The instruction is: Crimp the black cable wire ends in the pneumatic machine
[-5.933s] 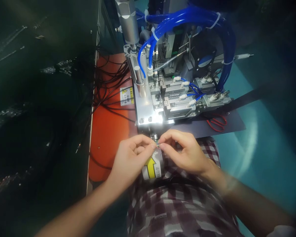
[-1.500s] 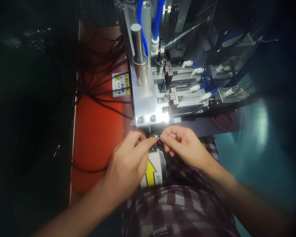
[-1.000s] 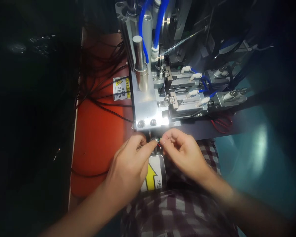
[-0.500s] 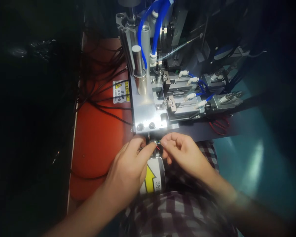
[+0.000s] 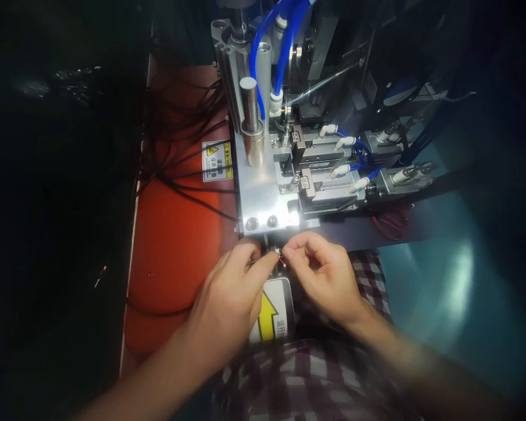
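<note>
Just below the front edge of the metal machine block, my two hands meet at a set of thin coloured wires. My left hand is closed, thumb against bent forefinger, on a dark cable whose wire end sticks out past the thumb tip. A black cable runs over the orange surface and passes behind that hand. Thumb and forefinger of my right hand pinch at the wires from the other side. A red strand shows between the hands; the other strands are mostly covered by fingertips.
Small air cylinders with white fittings and blue tubes stand behind my hands. Several black cables cross the orange-red surface at left. A yellow arrow label lies beneath my hands. Red loops lie at right.
My right fingertips have come slightly closer to my left thumb, and the green strand seen before is now mostly covered. My left hand keeps its grip. The whole view has shifted slightly.
</note>
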The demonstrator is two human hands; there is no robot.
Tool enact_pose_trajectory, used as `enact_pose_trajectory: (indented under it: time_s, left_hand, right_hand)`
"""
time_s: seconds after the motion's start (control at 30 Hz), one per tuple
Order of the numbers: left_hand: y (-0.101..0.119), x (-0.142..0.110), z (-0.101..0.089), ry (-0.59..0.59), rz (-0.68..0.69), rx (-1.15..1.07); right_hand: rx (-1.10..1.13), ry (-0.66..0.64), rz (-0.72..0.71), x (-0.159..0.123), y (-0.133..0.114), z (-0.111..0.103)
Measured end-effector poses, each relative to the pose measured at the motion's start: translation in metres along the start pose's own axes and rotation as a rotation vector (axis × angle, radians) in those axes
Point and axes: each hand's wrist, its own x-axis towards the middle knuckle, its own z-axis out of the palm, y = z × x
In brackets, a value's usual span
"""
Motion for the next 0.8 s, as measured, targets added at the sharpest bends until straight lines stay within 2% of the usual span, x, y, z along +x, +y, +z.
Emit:
enact_pose_trajectory:
  time_s: [0.1, 0.23, 0.33, 0.4, 0.53, 0.6, 0.67, 0.8]
  left_hand:
    - [0.000, -0.001, 0.001, 0.009, 0.001, 0.000]
    - [0.000, 0.000, 0.000, 0.012, 0.008, 0.007]
    - [0.000, 0.000, -0.001, 0.000, 0.003, 0.002]
    - [0.000, 0.000, -0.001, -0.002, -0.001, -0.008]
    - [0.000, -0.001, -0.002, -0.010, 0.013, 0.014]
    - [0.000, -0.001, -0.002, -0.024, 0.027, 0.046]
    - [0.002, 0.001, -0.003, -0.035, 0.036, 0.075]
    - [0.006, 0.005, -0.006, -0.062, 0.047, 0.122]
  right_hand:
    - [0.093, -0.016, 0.136, 0.001, -0.002, 0.000]
    - [0.280, -0.081, 0.418, 0.007, -0.008, 0.000]
    - [0.340, -0.153, 0.502, 0.010, -0.011, -0.001]
    - [0.269, -0.136, 0.432, 0.010, -0.011, -0.001]
    - [-0.137, -0.024, 0.074, 0.003, -0.009, -0.001]
    - [-0.291, -0.007, -0.050, 0.000, -0.008, 0.000]
    - [-0.356, -0.008, -0.095, -0.001, -0.007, -0.001]
    - [-0.403, 0.012, -0.090, 0.000, -0.008, -0.004]
